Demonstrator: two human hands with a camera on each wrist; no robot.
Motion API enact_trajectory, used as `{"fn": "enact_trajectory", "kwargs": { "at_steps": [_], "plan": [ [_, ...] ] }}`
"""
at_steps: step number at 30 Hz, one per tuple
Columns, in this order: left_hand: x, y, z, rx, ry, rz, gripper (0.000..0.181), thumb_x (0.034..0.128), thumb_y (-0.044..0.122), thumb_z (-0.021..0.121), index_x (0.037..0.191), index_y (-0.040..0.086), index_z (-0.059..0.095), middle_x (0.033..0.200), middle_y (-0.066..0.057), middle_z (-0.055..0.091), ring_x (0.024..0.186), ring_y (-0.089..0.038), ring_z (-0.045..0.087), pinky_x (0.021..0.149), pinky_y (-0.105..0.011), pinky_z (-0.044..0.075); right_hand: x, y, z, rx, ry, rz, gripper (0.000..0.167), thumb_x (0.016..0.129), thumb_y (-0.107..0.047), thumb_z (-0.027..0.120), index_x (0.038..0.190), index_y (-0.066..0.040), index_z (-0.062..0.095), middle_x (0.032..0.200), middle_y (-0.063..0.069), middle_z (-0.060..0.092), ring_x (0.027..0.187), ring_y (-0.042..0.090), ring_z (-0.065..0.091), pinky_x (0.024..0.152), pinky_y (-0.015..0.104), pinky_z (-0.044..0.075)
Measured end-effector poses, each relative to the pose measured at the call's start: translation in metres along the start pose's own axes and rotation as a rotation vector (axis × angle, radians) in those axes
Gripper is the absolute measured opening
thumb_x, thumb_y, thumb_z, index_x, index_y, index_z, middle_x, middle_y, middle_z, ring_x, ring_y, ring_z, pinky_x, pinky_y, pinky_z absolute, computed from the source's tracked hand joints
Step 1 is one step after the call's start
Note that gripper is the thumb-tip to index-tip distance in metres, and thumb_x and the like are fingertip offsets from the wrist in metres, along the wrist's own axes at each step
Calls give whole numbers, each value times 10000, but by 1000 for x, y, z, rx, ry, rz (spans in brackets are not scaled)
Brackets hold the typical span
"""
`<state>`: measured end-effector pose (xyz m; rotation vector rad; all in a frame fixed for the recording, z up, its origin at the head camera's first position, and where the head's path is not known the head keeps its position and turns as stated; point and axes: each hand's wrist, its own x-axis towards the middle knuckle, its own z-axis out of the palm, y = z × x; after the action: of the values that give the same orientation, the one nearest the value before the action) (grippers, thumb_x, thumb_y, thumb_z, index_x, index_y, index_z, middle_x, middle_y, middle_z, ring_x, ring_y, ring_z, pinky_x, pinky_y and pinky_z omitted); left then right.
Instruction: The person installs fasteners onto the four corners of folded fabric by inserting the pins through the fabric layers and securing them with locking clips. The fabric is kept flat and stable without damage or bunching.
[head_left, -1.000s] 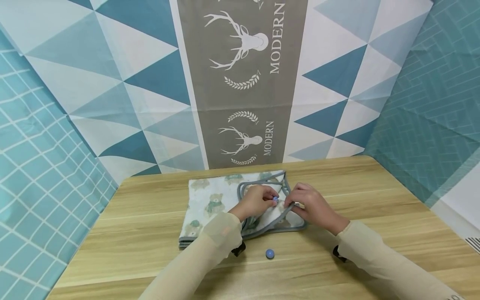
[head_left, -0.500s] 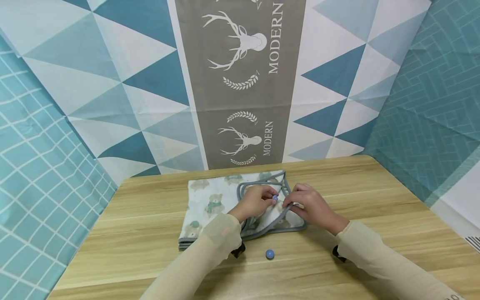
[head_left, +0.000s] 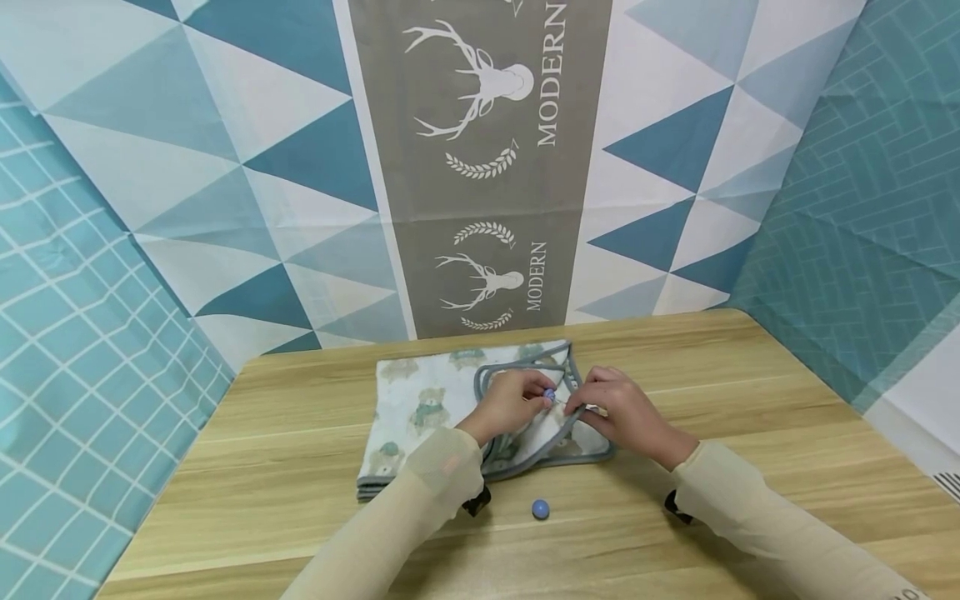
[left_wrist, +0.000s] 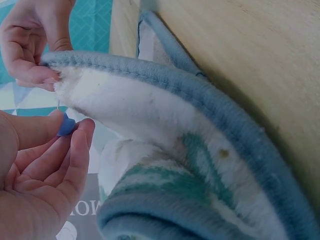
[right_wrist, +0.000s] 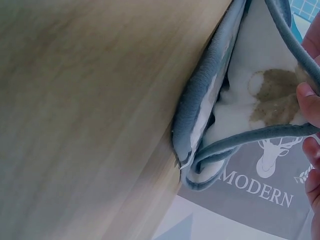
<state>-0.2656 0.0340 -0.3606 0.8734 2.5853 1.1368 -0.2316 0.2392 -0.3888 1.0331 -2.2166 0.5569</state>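
A folded white blanket (head_left: 405, 400) with teddy-bear prints and grey-blue edging lies on the table, its right part lifted in loose folds. My left hand (head_left: 510, 406) pinches a small blue piece (left_wrist: 66, 125) between thumb and fingers; in the left wrist view a thin metal pin points from it toward the cloth's corner. My right hand (head_left: 624, 414) grips that edged corner of the blanket (left_wrist: 150, 100), thumb on one face. Only part of the right hand (right_wrist: 311, 105) shows in the right wrist view, holding the edge against a brown print.
One round blue piece (head_left: 540, 508) lies on the wooden table (head_left: 285, 483) in front of the blanket, between the forearms. Patterned sheets with triangles, tiles and deer heads (head_left: 506, 83) hang behind and at both sides of the table.
Both hands stay nearly in place on the cloth and blue piece. The left fingertips and the piece have shifted very slightly away from the body.
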Motion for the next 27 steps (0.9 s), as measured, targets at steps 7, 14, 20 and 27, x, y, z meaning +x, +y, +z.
{"fn": "enact_trajectory", "kwargs": {
  "at_steps": [7,14,20,27],
  "plan": [
    [1,-1,3,19,0,29,213,907,107,607,1112,77,658,1047,-69,685,977,-198,647,792,-278,526,0,-2,-1,6,3,-1,256,652,-3,819,810,-179,722,744,-96,638,707,41,457,652,172,383],
    [0,-1,2,10,5,23,219,908,107,606,1118,75,655,1046,-71,686,979,-199,645,790,-275,524,-1,-2,1,7,23,-10,280,631,10,825,805,-180,716,739,-104,628,699,45,451,645,175,381],
    [-1,1,1,5,12,27,227,905,116,612,1122,66,656,1031,-72,693,968,-202,649,795,-282,524,0,-2,1,4,23,-12,282,626,9,828,804,-179,717,741,-106,633,701,45,450,643,163,381],
    [-1,2,0,-4,20,26,227,906,117,611,1121,57,653,1029,-71,692,967,-205,647,796,-285,524,2,0,0,2,22,-22,280,630,5,828,808,-182,717,745,-104,631,704,42,448,649,127,364]
  ]
}}
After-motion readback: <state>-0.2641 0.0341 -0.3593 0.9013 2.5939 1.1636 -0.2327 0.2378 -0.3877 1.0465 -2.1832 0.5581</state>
